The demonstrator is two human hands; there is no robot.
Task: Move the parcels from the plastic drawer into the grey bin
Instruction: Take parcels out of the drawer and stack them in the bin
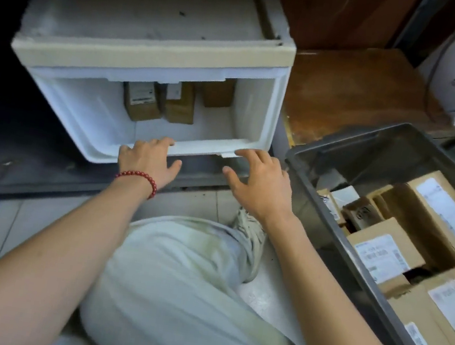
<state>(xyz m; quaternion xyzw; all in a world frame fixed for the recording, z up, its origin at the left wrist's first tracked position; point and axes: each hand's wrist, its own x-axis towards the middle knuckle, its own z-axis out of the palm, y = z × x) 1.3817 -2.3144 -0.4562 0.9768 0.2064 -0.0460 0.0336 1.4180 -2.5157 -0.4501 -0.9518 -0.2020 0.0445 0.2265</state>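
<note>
My knee point(176, 268): just before the drawer point(259, 112).
My left hand point(148, 160): loose, fingers on the drawer's front rim.
My right hand point(257, 182): loose, fingers on that rim.
Parcels point(142, 100): three at the drawer's back; more in the bin point(342, 148), right of the drawer.

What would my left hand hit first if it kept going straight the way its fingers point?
The left hand is touching the white drawer's front rim. Passing over that, it would probably meet the middle brown parcel at the back, though depth is unclear.
</note>
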